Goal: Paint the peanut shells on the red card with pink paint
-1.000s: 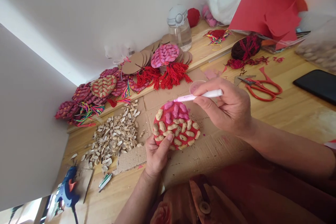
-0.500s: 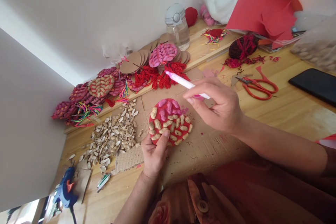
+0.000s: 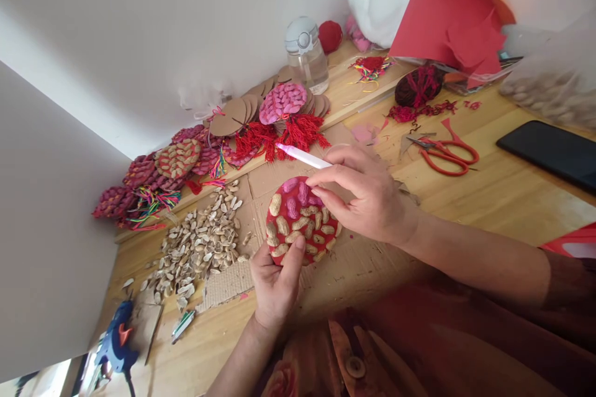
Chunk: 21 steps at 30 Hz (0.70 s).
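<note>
My left hand point(image 3: 278, 279) grips the lower left edge of a round red disc point(image 3: 291, 236), its thumb over the front. Peanut shells cover the disc; several near the top are pink and the others are tan. My right hand point(image 3: 367, 192) holds a white marker point(image 3: 307, 159) with a pink tip, which points up and left above the disc. The marker tip is apart from the shells. Part of the disc's upper right edge is hidden behind my right fingers. Beneath the disc lies a piece of cardboard point(image 3: 358, 273).
Shells point(image 3: 209, 239) lie at left, near a blue glue gun point(image 3: 116, 338). Behind are decorated discs point(image 3: 283, 103), cardboard circles point(image 3: 228, 118) and a bottle point(image 3: 307, 56). Red-handled scissors point(image 3: 447, 155), yarn point(image 3: 419, 85) and a black phone point(image 3: 549, 152) are at right.
My right hand and the marker have moved left and slightly down, closer to the disc. My left hand still holds the disc, and the view has shifted a little.
</note>
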Available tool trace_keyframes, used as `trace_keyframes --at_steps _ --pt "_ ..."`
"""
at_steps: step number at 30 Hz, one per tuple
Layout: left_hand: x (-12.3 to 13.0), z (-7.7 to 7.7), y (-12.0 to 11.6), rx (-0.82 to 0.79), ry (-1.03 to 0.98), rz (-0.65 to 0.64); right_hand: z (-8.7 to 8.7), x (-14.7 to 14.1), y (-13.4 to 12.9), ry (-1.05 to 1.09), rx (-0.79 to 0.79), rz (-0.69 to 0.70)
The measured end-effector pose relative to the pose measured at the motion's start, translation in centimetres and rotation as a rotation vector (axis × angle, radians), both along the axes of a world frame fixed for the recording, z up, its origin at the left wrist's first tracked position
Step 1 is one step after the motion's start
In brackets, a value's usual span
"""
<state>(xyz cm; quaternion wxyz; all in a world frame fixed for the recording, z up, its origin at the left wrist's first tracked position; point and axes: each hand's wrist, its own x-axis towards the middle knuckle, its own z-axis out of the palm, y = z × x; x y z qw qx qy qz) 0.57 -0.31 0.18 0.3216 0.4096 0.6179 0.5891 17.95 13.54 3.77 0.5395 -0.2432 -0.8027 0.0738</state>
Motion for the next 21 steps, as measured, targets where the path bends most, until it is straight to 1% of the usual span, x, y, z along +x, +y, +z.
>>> trace_keyframes --at_steps 3,8,13,17,21 --pt "0.23 0.3 0.05 0.016 0.033 0.009 -0.04 0.03 -0.08 -0.024 0.007 -0.013" --pt "0.53 0.54 0.11 0.035 0.047 -0.017 -0.11 -0.01 -0.06 -0.02 0.025 -0.006" --pt "0.48 0.53 -0.05 0.04 0.092 0.023 0.04 0.04 -0.04 -0.013 0.072 -0.001" --pt "0.43 0.52 -0.17 0.039 0.104 0.003 0.43 0.26 -0.28 -0.015 0.045 0.029" --pt "0.46 0.6 0.02 0.048 0.12 0.018 0.66 0.43 -0.49 -0.028 0.025 0.057"
